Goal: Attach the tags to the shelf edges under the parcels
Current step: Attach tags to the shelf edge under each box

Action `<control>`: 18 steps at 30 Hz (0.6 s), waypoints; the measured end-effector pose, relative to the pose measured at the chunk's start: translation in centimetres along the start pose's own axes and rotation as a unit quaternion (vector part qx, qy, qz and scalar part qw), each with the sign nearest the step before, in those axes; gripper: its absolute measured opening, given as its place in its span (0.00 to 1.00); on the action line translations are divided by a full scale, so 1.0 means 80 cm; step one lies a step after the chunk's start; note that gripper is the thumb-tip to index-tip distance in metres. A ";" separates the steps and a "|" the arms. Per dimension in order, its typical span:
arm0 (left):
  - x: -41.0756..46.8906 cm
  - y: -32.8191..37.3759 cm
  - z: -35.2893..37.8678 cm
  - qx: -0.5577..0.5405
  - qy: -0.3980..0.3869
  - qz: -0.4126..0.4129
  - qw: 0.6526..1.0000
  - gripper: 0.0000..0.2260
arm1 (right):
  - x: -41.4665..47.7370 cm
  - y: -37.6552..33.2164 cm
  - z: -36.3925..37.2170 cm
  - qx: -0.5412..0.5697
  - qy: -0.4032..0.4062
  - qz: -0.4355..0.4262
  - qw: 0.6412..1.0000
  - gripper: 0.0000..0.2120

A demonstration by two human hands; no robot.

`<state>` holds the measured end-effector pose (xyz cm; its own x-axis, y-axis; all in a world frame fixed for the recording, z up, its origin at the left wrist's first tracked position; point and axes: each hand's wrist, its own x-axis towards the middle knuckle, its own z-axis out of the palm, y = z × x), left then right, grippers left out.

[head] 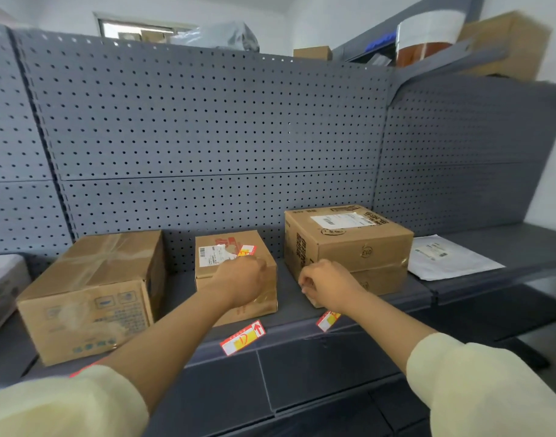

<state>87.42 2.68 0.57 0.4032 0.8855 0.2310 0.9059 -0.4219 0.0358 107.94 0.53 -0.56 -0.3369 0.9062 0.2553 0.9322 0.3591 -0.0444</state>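
L hand [240, 280] rests on middle parcel [235, 272], fingers curled; grip unclear. R hand [327, 285] fingers pinched together, contents unclear. Tag [327, 320] on shelf edge [302, 337] just below.

Three parcels [346, 244] along the shelf [289, 307], envelope [447, 257] rightmost, tags [242, 338] on front edge

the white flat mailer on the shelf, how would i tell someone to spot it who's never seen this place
Start at the grey shelf that carries the cardboard parcels in front of the pegboard wall. Go right, past the tallest box with the white shipping label on top. Just beyond it lies the white flat mailer: the only thin, pale, non-cardboard item in that row.
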 end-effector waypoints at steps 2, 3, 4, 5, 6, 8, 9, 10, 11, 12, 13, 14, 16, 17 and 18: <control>0.002 0.006 -0.001 0.003 0.005 0.006 1.000 0.12 | -0.003 0.002 -0.003 0.000 0.003 0.010 1.000 0.09; 0.002 0.009 -0.001 0.003 0.005 0.008 1.000 0.13 | -0.005 0.004 -0.004 0.000 0.002 0.013 1.000 0.09; 0.003 0.012 -0.001 0.001 0.003 0.010 1.000 0.13 | -0.006 0.006 -0.004 0.001 0.001 0.017 1.000 0.09; 0.003 0.015 -0.001 -0.004 0.000 0.011 1.000 0.14 | -0.008 0.010 -0.004 0.003 0.002 0.020 1.000 0.09; 0.005 0.018 0.000 -0.007 -0.005 0.013 1.000 0.14 | -0.009 0.014 -0.003 0.004 0.004 0.022 1.000 0.08; 0.009 0.022 0.003 -0.004 -0.011 0.017 1.000 0.14 | -0.011 0.022 -0.002 0.001 0.006 0.027 1.000 0.08; 0.013 0.024 0.006 -0.001 -0.015 0.019 1.000 0.14 | -0.012 0.026 -0.001 0.001 0.005 0.030 1.000 0.08; 0.017 0.027 0.009 -0.001 -0.019 0.018 1.000 0.14 | -0.012 0.032 -0.001 0.003 0.002 0.032 0.999 0.08; 0.021 0.030 0.012 -0.004 -0.024 0.014 1.000 0.14 | -0.011 0.038 -0.001 0.007 0.000 0.033 0.999 0.08; 0.025 0.033 0.016 -0.007 -0.028 0.011 1.000 0.14 | -0.010 0.044 -0.001 0.010 -0.002 0.031 0.999 0.08; 0.030 0.038 0.019 -0.008 -0.030 0.010 0.999 0.14 | -0.010 0.051 0.000 0.014 -0.005 0.028 1.000 0.08; 0.035 0.043 0.023 -0.006 -0.030 0.009 0.999 0.14 | -0.009 0.058 0.001 0.016 -0.009 0.025 1.000 0.08; 0.047 0.053 0.031 -0.001 -0.034 0.001 0.999 0.13 | -0.006 0.074 0.003 0.019 -0.018 0.018 1.000 0.09; 0.053 0.059 0.035 0.000 -0.037 -0.006 0.999 0.13 | -0.005 0.083 0.005 0.023 -0.021 0.014 0.999 0.09; 0.060 0.065 0.038 0.001 -0.042 -0.013 0.999 0.12 | -0.003 0.093 0.007 0.028 -0.024 0.009 0.999 0.09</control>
<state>94.47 5.30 -1.10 0.3894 0.9090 0.1486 0.9161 -0.3989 0.0394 114.89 3.08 -1.49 -0.3266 0.9222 0.2072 0.9301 0.3526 -0.1031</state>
